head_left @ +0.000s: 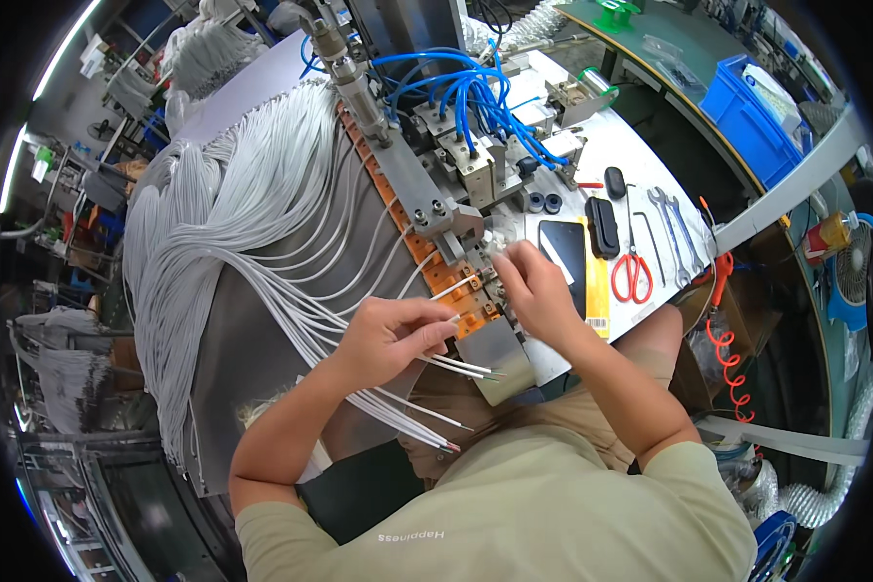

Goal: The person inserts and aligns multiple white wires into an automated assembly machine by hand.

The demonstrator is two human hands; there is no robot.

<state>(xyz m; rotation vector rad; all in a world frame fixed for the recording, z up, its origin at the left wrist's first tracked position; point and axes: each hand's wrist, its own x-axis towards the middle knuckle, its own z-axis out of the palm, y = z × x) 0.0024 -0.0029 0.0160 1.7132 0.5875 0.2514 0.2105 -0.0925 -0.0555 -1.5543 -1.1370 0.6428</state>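
Note:
My left hand [390, 335] is pinched round a white cable, whose short tip pokes out past the fingertips beside the orange clamp strip [390, 199]. Loose white cables [315, 339] run beneath this wrist, and several stripped ends stick out toward my lap. My right hand [541, 293] is closed, its thumb and fingertips together at the small metal parts by the strip's near end. Whatever those fingers hold, if anything, is hidden. Another white cable [453, 289] lies across the strip between my hands.
A large bundle of white cables [252, 165] covers the left table. Behind the strip stands a machine with blue air hoses [475, 87]. On the right lie a phone [563, 254], black case [601, 228], red-handled scissors [632, 276] and wrenches [671, 233]. A blue bin [752, 121] sits farther right.

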